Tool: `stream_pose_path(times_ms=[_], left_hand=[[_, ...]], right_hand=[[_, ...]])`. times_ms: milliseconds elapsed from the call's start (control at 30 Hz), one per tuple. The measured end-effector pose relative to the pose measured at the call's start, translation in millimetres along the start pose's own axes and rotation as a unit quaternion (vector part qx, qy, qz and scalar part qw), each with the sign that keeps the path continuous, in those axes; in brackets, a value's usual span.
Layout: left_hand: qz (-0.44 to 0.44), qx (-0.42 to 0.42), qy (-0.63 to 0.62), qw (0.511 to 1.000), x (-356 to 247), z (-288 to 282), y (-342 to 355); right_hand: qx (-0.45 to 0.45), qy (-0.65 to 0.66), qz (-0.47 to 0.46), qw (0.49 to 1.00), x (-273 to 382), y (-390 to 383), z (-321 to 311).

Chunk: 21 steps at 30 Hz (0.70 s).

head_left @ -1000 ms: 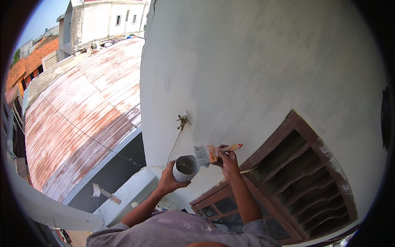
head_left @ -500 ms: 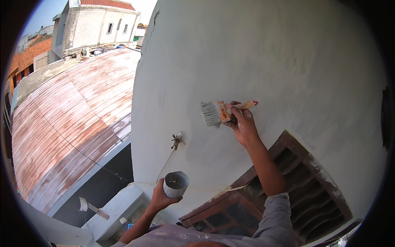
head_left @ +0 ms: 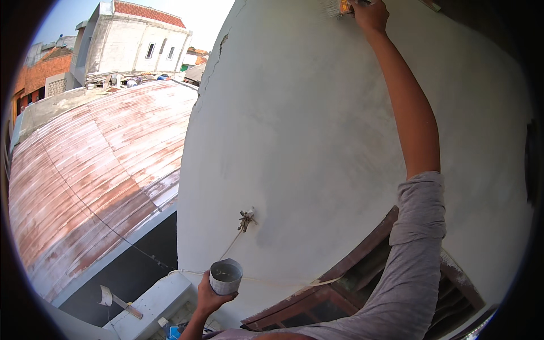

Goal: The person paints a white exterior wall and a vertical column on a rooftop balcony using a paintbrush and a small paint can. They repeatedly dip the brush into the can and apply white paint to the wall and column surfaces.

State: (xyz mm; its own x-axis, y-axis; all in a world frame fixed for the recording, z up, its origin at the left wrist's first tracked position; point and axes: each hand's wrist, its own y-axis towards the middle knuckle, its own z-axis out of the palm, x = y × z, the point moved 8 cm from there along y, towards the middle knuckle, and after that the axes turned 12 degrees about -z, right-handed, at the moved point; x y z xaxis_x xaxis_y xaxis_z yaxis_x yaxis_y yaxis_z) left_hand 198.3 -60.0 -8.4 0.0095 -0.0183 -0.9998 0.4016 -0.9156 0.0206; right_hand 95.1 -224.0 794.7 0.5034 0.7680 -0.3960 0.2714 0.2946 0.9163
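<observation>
My right hand [head_left: 371,14] is stretched up high along the wall, its fingers closed round a wide paintbrush [head_left: 344,7]. The brush's pale bristles lie at the wall surface near the upper edge of the view; part of the brush is cut off there. Low down, my left hand [head_left: 211,297] is wrapped round a grey-white cup [head_left: 225,277] with greyish liquid in it. The cup is upright, its mouth facing up. Between both hands stretches the pale grey wall [head_left: 317,141], with darker, patchy areas.
A metal bracket [head_left: 246,220] with a wire juts from the wall above the cup. Below right is a brown wooden louvred frame [head_left: 362,255]. A rusty corrugated roof [head_left: 96,181] spreads to the left. A wooden-handled tool [head_left: 127,306] rests on a white ledge [head_left: 153,309].
My right hand has carried the paintbrush up the wall, and the arm is now much straighter. My left hand with the cup sits slightly lower and further left in view.
</observation>
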Motion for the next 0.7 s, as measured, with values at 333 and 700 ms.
stream_pose_path(times_ms=[333, 700], left_hand=[[-0.035, -0.034, -0.035, 0.998, 25.6, -12.1, -5.0], [-0.014, -0.029, -0.052, 0.998, 26.4, -4.7, 9.0]], right_hand=[[0.327, -0.301, -0.363, 0.819, 61.7, -82.7, 106.3], [0.465, 0.117, -0.027, 0.877, 51.1, -188.1, 133.2]])
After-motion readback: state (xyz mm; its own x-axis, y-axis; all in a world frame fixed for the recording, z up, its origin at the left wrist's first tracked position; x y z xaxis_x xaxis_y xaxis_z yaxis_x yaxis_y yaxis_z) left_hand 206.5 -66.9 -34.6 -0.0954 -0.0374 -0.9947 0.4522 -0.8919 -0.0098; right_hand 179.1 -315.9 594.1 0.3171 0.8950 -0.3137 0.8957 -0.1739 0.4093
